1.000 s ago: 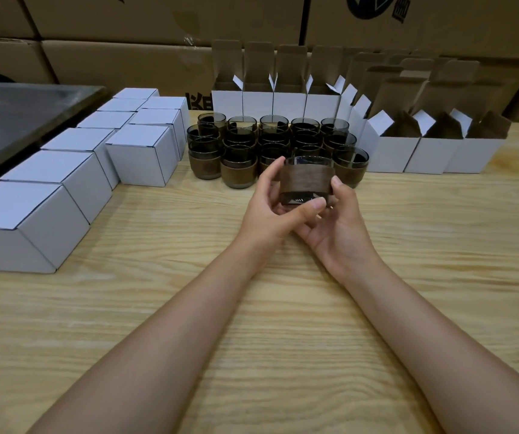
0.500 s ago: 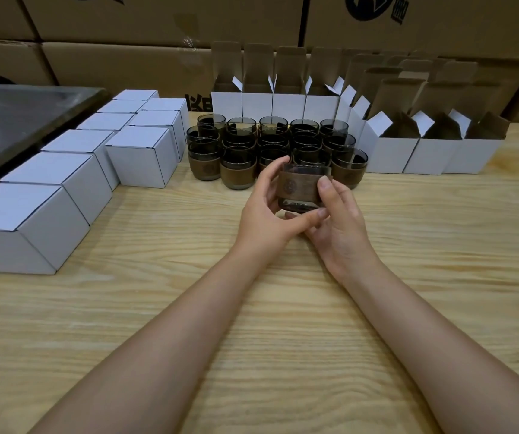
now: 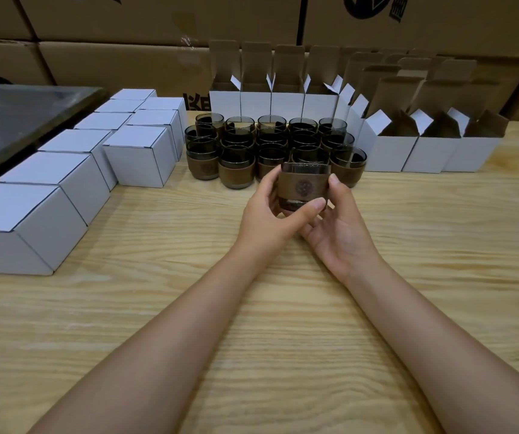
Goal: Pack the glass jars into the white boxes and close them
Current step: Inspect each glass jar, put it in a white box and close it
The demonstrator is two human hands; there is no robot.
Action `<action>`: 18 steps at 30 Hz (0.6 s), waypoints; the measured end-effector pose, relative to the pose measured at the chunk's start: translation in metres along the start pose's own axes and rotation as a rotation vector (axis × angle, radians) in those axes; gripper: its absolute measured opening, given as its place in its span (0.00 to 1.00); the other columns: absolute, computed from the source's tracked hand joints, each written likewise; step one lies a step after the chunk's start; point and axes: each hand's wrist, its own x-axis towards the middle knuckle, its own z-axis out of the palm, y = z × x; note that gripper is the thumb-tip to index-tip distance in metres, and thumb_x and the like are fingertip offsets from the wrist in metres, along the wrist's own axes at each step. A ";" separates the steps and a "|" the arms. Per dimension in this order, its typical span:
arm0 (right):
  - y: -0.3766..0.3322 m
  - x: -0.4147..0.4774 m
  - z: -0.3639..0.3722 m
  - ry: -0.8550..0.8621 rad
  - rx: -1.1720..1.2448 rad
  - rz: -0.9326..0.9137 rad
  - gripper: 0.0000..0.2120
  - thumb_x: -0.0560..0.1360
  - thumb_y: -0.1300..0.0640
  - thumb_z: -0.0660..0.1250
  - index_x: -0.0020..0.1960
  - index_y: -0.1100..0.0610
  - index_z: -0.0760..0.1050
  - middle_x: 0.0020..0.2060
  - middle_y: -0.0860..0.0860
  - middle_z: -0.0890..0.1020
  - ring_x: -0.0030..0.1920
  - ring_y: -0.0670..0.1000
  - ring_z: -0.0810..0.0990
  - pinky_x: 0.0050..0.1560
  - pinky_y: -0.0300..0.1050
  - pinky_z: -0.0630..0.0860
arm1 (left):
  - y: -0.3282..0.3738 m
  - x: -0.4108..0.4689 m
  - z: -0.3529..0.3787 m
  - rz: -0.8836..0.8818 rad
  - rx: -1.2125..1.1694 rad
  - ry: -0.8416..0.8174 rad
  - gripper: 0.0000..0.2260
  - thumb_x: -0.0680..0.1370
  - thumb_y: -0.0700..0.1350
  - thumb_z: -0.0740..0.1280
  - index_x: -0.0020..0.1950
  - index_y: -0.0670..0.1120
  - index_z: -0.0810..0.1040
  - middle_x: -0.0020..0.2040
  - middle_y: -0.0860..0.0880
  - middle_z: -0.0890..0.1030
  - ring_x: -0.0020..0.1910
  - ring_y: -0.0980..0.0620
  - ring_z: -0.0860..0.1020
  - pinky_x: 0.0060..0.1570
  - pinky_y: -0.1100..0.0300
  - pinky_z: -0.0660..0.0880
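Note:
I hold one smoky glass jar (image 3: pixel 304 187) with a brown sleeve and a round emblem facing me, upright above the wooden table (image 3: pixel 189 324). My left hand (image 3: pixel 266 219) grips its left side and underside, thumb across the bottom front. My right hand (image 3: pixel 339 228) cups it from the right, with a fingertip on its right edge. Behind it stand several more jars (image 3: pixel 236 158) in rows. Open white boxes (image 3: pixel 396 151) with raised flaps line the back and right. Closed white boxes (image 3: pixel 140 155) sit in rows at the left.
Large brown cartons (image 3: pixel 126 57) are stacked along the back of the table. A dark grey panel (image 3: pixel 10 120) lies at the far left behind the closed boxes.
The jar has been turned in my hands, so the round emblem on its sleeve now faces me. Both hands have stayed in about the same place.

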 end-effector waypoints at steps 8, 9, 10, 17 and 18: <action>0.000 0.001 -0.001 -0.042 -0.046 0.017 0.27 0.73 0.38 0.59 0.61 0.56 0.77 0.57 0.60 0.82 0.57 0.61 0.81 0.53 0.52 0.81 | -0.002 -0.001 -0.001 0.012 0.032 -0.005 0.34 0.68 0.38 0.78 0.70 0.51 0.68 0.62 0.51 0.79 0.57 0.59 0.79 0.52 0.66 0.76; 0.000 0.001 -0.001 -0.047 -0.044 0.013 0.25 0.73 0.38 0.60 0.59 0.55 0.77 0.55 0.60 0.82 0.56 0.61 0.81 0.50 0.52 0.81 | -0.002 -0.001 -0.001 0.011 0.034 -0.007 0.34 0.68 0.37 0.78 0.70 0.51 0.68 0.62 0.51 0.79 0.57 0.60 0.79 0.52 0.66 0.76; 0.000 0.001 -0.001 -0.049 -0.037 0.011 0.24 0.74 0.39 0.60 0.59 0.55 0.77 0.55 0.59 0.83 0.55 0.60 0.82 0.49 0.51 0.81 | -0.002 -0.001 -0.001 0.012 0.039 -0.009 0.34 0.68 0.37 0.78 0.70 0.51 0.68 0.62 0.52 0.79 0.57 0.61 0.79 0.53 0.65 0.76; -0.001 0.002 -0.003 -0.107 0.031 -0.031 0.15 0.79 0.49 0.58 0.60 0.54 0.76 0.53 0.56 0.83 0.53 0.57 0.82 0.53 0.55 0.79 | 0.001 -0.003 -0.001 0.048 0.070 -0.015 0.34 0.65 0.37 0.77 0.67 0.54 0.68 0.64 0.51 0.76 0.65 0.55 0.74 0.63 0.51 0.74; -0.002 0.002 -0.003 -0.119 0.037 -0.039 0.15 0.78 0.50 0.59 0.60 0.54 0.76 0.53 0.56 0.83 0.54 0.57 0.81 0.56 0.56 0.78 | 0.001 -0.002 -0.001 0.054 0.073 -0.012 0.35 0.65 0.35 0.77 0.66 0.54 0.67 0.64 0.51 0.76 0.65 0.55 0.74 0.64 0.49 0.73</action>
